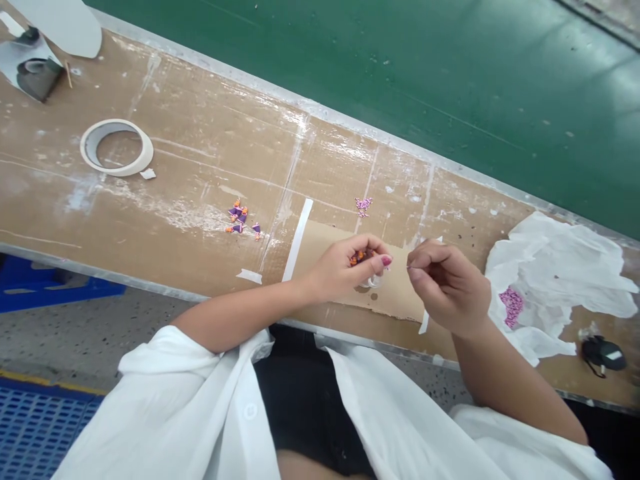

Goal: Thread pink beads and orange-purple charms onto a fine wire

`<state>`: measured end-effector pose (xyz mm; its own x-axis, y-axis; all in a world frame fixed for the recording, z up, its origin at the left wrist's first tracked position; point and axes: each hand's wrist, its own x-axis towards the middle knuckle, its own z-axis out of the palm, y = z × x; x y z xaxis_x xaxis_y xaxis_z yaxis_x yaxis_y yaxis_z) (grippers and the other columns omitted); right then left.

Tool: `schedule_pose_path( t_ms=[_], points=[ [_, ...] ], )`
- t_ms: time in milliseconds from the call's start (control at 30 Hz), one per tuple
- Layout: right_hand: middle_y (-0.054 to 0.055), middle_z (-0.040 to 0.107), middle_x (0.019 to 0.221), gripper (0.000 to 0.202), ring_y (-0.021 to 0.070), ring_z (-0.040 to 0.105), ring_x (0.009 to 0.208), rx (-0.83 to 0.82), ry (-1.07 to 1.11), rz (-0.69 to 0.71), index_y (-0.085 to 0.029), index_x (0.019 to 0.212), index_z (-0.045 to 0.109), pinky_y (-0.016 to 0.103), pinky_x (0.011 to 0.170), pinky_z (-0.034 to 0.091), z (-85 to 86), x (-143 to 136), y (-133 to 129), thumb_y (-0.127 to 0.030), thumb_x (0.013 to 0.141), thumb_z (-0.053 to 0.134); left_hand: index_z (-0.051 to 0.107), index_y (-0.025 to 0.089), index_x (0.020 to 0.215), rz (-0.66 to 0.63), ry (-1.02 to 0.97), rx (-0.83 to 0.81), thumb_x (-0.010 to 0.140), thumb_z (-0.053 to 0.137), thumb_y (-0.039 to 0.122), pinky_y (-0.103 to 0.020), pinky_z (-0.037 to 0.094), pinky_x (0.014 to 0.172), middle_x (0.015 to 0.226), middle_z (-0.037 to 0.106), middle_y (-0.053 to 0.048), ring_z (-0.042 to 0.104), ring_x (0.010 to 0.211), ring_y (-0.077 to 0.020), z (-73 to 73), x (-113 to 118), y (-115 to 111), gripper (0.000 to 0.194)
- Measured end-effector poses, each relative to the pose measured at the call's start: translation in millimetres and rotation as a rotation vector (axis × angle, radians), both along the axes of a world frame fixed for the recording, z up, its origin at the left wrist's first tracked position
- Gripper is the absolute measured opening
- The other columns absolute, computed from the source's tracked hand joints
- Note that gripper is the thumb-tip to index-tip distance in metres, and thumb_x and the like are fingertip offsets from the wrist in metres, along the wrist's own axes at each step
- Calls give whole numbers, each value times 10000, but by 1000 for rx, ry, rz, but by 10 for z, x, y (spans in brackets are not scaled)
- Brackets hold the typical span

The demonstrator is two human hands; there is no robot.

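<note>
Fingers of the left hand (345, 270): curled, thumb and index tips together; can't tell what, if anything, is pinched. Fingers of the right hand (447, 287): folded in, thumb against index, tips facing the left hand but apart from it; a tiny light speck at the tips, too small to identify.

Landmark = cardboard sheet (320, 243), plain brown, torn lower edge, white tape at its sides. Both hands over it. Orange-and-purple pieces (361, 257): small, dark purple with bright orange, bunched within the left hand's curl, partly hidden; can't tell if gripped or in something. Clear object (371, 282) just below them, mostly covered, above the sheet.

Left of sheet: loose cluster (238, 215), same colors, purple wedge shapes with orange ends, pink edging; farther left, tape roll (89, 148). Just beyond its far edge: pink-purple bits (363, 206). Right of sheet: crumpled white paper (565, 267) with pink-purple heap (511, 307), then black case (603, 353).
</note>
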<state>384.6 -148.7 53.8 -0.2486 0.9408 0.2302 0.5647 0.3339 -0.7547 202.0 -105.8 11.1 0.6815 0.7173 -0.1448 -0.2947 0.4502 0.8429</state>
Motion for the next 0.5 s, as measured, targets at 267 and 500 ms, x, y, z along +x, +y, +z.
schedule_pose_path(
  t_ms=[267,500],
  points=[
    [-11,529,735,78,118,411,500,15,-616,285,-217,882,424,229,428,266,-103,216,-83,-172,947,420,545,147,901,-32,-24,-90,825,714,365,-175,380,554,718,564,44,445,551,-18,-46,19,68,286],
    [-2,511,706,165,111,366,448,30,-698,297,-215,816,380,250,413,188,-228,156,-132,-196,980,377,494,169,863,-19,-50,-175,793,750,343,-171,304,450,609,451,95,379,470,-17,-14,23,69,317]
  ],
)
